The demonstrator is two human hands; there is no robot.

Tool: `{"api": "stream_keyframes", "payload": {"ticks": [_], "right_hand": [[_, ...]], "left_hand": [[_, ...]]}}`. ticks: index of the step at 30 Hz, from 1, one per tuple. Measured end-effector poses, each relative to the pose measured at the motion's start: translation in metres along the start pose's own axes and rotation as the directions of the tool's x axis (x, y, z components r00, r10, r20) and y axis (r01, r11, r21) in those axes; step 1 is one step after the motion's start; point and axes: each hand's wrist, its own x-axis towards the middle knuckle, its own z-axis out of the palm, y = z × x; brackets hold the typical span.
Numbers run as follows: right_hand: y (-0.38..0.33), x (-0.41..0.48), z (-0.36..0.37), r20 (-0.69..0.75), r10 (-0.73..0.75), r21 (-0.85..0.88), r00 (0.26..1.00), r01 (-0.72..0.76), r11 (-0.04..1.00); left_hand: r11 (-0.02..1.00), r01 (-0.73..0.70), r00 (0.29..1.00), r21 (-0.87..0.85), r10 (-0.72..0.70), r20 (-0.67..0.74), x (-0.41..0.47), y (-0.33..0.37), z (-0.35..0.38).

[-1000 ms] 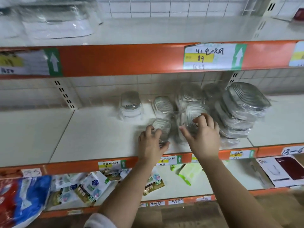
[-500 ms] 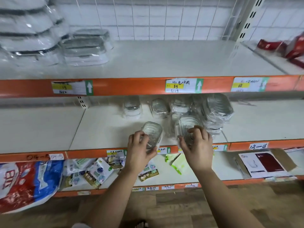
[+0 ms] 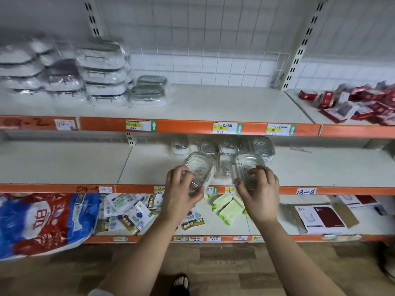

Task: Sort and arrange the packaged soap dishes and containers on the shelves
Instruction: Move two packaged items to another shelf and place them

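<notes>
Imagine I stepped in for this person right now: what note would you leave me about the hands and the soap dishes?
Left hand: grips a clear wrapped soap dish at the front edge of the middle shelf.
Right hand: grips a second soap dish beside it.
Other dishes: a loose cluster at the back of the same shelf, not lined up.
Upper shelf: wrapped containers stacked at its left.
Done: two dishes in hand.
Left: set these two down in order, then probably tidy the cluster behind.
</notes>
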Motion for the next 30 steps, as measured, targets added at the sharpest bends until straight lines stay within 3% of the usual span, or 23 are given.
{"api": "stream_keyframes", "payload": {"ticks": [8,17,21,24,30], "right_hand": [[-0.047,0.057,-0.033,-0.011,-0.072,0.098,0.997,0.072,0.993],[-0.070,0.125,-0.005,0.172,-0.218,0.136,0.961,0.196,0.971],[-0.077,0.161,0.021,0.223,-0.216,0.021,0.951,0.217,0.976],[-0.081,0.180,0.040,0.217,-0.132,-0.129,0.967,0.162,0.978],[-0.087,0.207,0.070,0.281,-0.072,-0.079,0.957,0.098,0.992]], "left_hand": [[0.998,0.000,0.998,0.064,0.004,-0.062,0.061,0.002,-0.071],[0.995,0.024,0.991,0.096,-0.036,0.132,0.147,-0.051,-0.093],[0.983,0.045,0.976,0.177,-0.081,0.202,0.181,-0.074,-0.089],[0.970,0.029,0.978,0.240,-0.077,0.194,0.197,-0.085,-0.083],[0.985,-0.049,0.996,0.165,0.036,0.079,0.212,-0.099,-0.076]]}}
